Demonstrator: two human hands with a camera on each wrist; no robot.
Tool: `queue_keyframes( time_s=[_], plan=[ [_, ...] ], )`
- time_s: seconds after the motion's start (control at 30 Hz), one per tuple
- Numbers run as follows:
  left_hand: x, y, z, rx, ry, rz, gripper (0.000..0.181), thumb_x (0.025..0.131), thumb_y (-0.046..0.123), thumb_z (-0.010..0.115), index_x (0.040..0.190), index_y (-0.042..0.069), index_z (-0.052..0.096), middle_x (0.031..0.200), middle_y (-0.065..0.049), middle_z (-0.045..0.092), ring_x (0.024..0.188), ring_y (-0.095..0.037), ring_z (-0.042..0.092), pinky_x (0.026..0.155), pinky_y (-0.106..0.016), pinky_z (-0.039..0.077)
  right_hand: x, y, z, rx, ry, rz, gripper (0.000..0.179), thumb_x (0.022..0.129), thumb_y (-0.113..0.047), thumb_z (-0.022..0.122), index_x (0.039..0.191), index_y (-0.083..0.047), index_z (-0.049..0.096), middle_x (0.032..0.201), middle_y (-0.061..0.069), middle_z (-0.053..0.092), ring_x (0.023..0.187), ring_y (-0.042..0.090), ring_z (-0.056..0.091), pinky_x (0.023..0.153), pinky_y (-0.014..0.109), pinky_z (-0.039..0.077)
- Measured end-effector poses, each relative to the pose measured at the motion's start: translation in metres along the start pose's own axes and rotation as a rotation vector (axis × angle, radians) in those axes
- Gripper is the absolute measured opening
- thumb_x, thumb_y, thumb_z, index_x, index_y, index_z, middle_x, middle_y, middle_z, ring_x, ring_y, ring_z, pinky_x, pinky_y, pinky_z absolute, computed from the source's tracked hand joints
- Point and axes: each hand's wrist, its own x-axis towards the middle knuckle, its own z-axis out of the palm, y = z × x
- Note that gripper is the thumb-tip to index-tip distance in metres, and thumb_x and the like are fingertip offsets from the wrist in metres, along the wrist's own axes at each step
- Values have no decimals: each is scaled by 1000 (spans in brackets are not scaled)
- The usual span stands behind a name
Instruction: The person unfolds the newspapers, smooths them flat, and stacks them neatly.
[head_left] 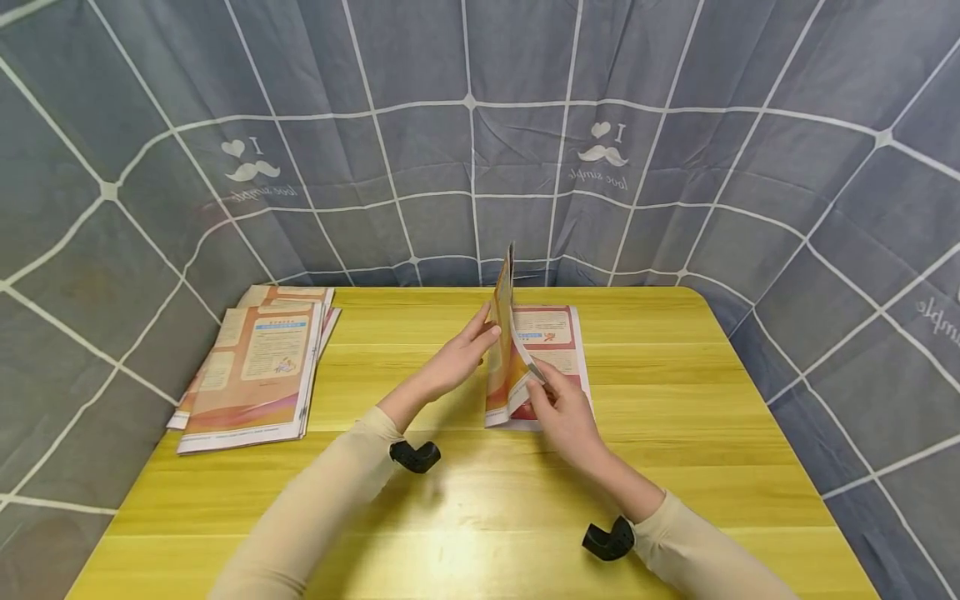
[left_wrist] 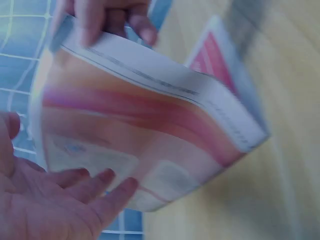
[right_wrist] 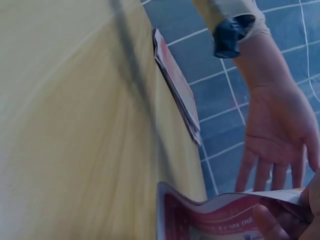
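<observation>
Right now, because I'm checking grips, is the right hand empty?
No, the right hand grips the raised printed paper by its edge in the head view.

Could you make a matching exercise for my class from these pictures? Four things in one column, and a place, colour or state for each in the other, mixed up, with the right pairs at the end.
Things
1. Left hand
2. Right hand
3. Stack of printed papers
4. Curtain

Descriptions
A. Grey-blue with white lines
B. Pinches the raised paper near its lower edge
C. Lies on the left side of the table
D. Fingers extended beside the raised paper

Right pairs: 1-D, 2-B, 3-C, 4-A
</observation>
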Motion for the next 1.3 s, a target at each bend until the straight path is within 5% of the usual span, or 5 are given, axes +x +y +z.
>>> queue_keyframes(
  time_s=[0.4,0.63,0.8,1.07,1.3],
  plan=[
    [3,27,-29,-38,82,-81,78,111,40,42,164,26,-13,165,-18,26,138,-37,47,96,-56,52,19,-15,31,-26,-144,-6,43,107,-27,56,149,-16,55,84,4,66,64,13,60,51,28,47],
    [-2,20,-49,-31,119,-121,74,110,21,37,164,20,-14,164,-23,24,132,-39,52,89,-50,56,25,-12,35,-25,-315,-8,55,107,-35,57,157,-17,44,138,3,64,118,16,65,91,36,55],
    [-10,13,-66,8,120,-131,71,110,16,34,164,14,-12,161,-27,28,127,-40,56,92,-48,54,26,8,17,-120,-348,33,54,107,-31,58,156,-14,44,145,9,59,129,23,58,101,45,50],
    [-22,-12,-89,109,157,-181,67,110,12,34,166,12,-3,151,-30,42,114,-39,64,90,-45,54,27,52,-35,-586,-297,40,52,102,-27,63,149,-8,54,145,13,58,137,33,49,111,52,38],
    [-29,-41,-99,121,168,-195,66,110,11,34,166,12,-2,150,-32,42,119,-41,61,96,-50,50,26,81,-70,-728,-297,13,58,99,-29,66,149,-3,53,154,21,46,145,42,36,116,59,28]
  ],
)
